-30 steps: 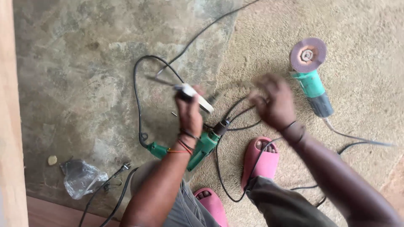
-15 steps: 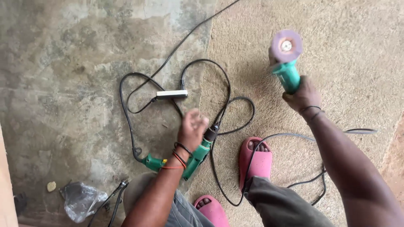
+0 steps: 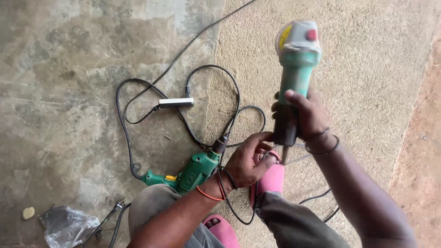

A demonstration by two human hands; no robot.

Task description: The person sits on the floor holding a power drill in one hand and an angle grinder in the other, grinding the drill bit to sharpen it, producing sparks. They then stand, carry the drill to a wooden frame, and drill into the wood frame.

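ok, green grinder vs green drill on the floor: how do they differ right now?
The angle grinder is lifted upright in the right hand; the drill lies flat on the concrete floor, untouched. The grinder's head is pale grey with a red button; the drill ends in a dark chuck. Both have green bodies and black cords.

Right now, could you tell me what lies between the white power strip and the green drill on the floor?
In the head view, only loops of black cord cross bare concrete.

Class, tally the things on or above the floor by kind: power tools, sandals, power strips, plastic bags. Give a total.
Power tools: 2, the angle grinder and the drill
Pink sandals: 2
White power strip: 1
Plastic bag: 1
Total: 6
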